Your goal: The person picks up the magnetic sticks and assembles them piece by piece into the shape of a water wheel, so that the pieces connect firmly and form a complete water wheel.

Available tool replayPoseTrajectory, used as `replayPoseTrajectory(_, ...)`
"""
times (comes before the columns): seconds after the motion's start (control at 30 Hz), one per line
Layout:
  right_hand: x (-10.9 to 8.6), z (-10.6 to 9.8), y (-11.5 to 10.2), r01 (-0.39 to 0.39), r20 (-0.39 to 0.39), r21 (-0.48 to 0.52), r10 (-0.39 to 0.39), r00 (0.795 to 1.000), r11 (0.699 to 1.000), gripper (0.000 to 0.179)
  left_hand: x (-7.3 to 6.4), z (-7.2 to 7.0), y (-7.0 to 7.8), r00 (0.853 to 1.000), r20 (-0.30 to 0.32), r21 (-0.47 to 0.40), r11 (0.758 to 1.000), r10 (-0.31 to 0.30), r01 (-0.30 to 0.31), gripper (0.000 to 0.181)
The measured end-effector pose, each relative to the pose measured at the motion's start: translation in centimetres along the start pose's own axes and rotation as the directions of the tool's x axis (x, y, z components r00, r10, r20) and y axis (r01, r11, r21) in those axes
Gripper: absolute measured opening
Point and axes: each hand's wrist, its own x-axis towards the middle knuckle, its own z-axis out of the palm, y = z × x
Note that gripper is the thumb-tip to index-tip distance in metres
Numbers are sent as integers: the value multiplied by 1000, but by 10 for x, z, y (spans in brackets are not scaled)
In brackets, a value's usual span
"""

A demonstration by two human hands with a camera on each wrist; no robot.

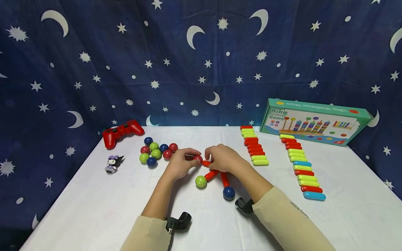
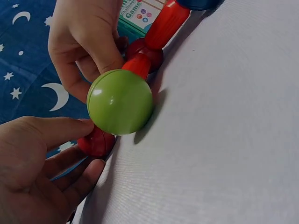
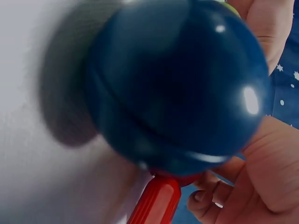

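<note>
My left hand (image 1: 181, 164) pinches a red ball (image 1: 198, 159) between thumb and fingers, low over the white table. Close to its right, my right hand (image 1: 223, 158) has its fingers curled on a short red rod (image 1: 206, 163) whose end points at that ball. Two more red rods fan out toward me from under the right hand, one tipped with a green ball (image 1: 201, 181), the other with a blue ball (image 1: 229, 193). In the left wrist view these rods meet at another red ball (image 2: 152, 53), which the right hand hides in the head view.
Loose red, green and blue balls (image 1: 156, 153) lie left of the hands. Behind them is a red game controller (image 1: 123, 134), with a small figurine (image 1: 113, 164) nearer. Two columns of coloured rods (image 1: 255, 149) run along the right, before a green game box (image 1: 315, 120).
</note>
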Motion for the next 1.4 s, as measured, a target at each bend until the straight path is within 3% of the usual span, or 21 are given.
replayPoseTrajectory(0.37,-4,-3,7,12,-11,126,-11,1000,992,22,0,-4,0,1000,6,-15,1000,10,-10,24)
replayPoseTrajectory(0.47,-10,-7,10,16,-26,164,-12,1000,986,22,-1,-11,2,1000,-28,-27,1000,12,-13,25)
replayPoseTrajectory(0.53,-16,-11,12,7,-33,194,-1,999,981,23,-2,-20,4,997,-83,-39,999,6,-9,26)
replayPoseTrajectory(0.63,-26,-17,15,-8,-36,215,16,999,977,27,-5,-37,7,977,-210,-28,999,-32,27,26)
replayPoseTrajectory(0.73,-36,-20,19,-28,-36,205,36,999,978,27,-9,-53,7,940,-322,-4,993,-111,116,26)
replayPoseTrajectory(0.8,-42,-21,22,-39,-38,196,48,998,980,25,-11,-60,7,920,-367,37,986,-139,164,27)
replayPoseTrajectory(0.9,-47,-19,24,-40,-60,205,53,997,978,24,-11,-64,7,908,-396,103,976,-138,194,27)
replayPoseTrajectory(1.03,-48,-13,26,-24,-94,223,46,995,974,22,-10,-59,7,917,-390,214,961,-81,176,27)
replayPoseTrajectory(1.2,-45,-7,26,-38,-110,221,64,992,974,19,-10,-52,6,948,-317,388,910,-18,147,28)
replayPoseTrajectory(1.3,-43,-3,25,-37,-123,200,62,990,979,15,-10,-49,7,966,-258,416,898,-35,144,29)
replayPoseTrajectory(1.4,-42,-1,24,-23,-141,142,43,989,990,12,-10,-47,11,978,-192,396,905,-82,154,31)
